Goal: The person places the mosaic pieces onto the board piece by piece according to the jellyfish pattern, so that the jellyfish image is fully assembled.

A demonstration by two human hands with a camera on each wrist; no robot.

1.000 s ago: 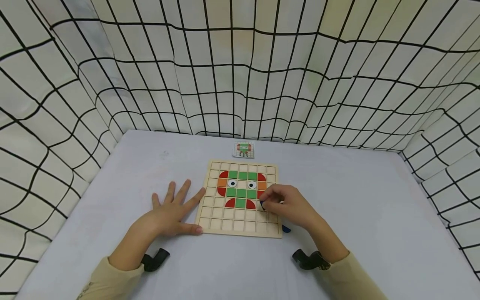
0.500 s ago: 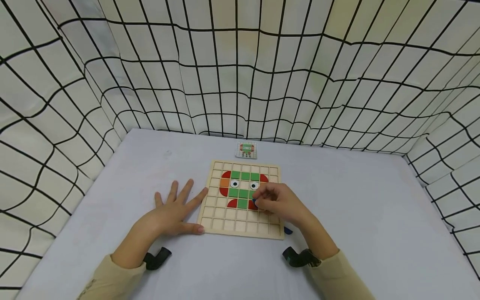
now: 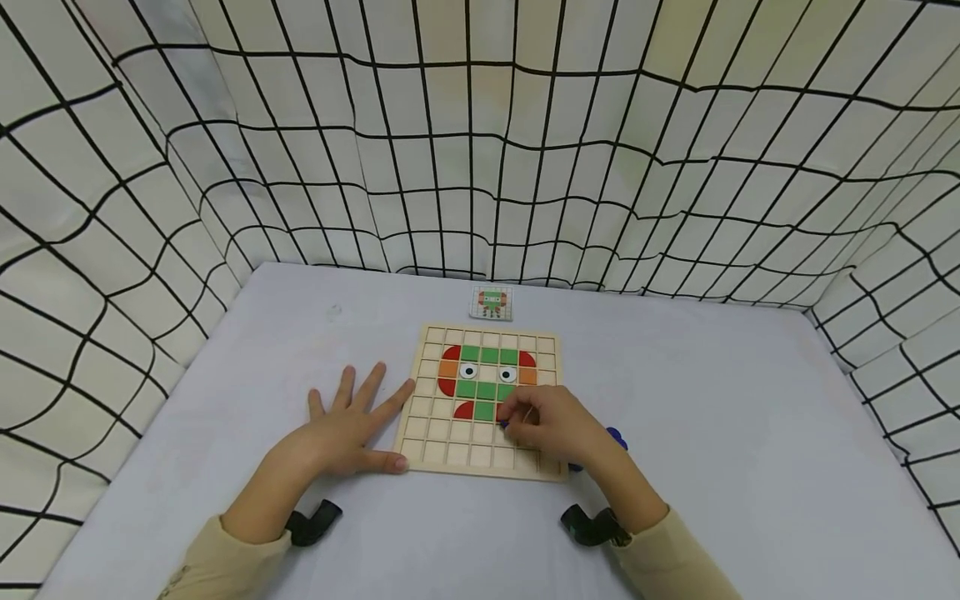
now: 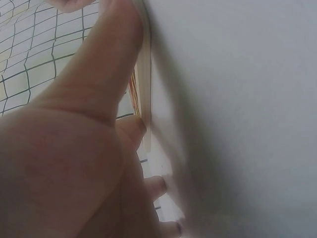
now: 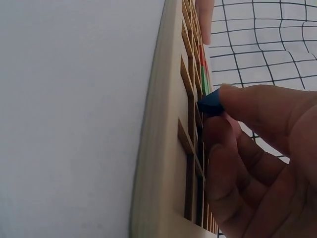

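Note:
A wooden grid board [image 3: 435, 468] lies on the table, with green, red and orange pieces and two eye pieces set in its cells as a face-like pattern. My right hand [image 3: 551, 423] pinches a small blue piece [image 5: 211, 103] between thumb and index finger, low over the cells just below the lower red piece on the right. In the right wrist view the piece's tip is right at the grid. My left hand [image 3: 341, 433] lies with fingers spread on the table, index fingertip and thumb [image 4: 111, 54] at the board's left edge.
A small picture card [image 3: 491, 302] with a similar pattern lies behind the board. More blue pieces [image 3: 617, 437] lie right of the board, partly hidden by my right forearm. Black netting [image 3: 491, 167] over white cloth stands around the table's back and sides.
My right hand has moved left across the board, then slightly toward me, still pinching the blue piece. Blue pieces by the right forearm have come into view. The left hand stays in place.

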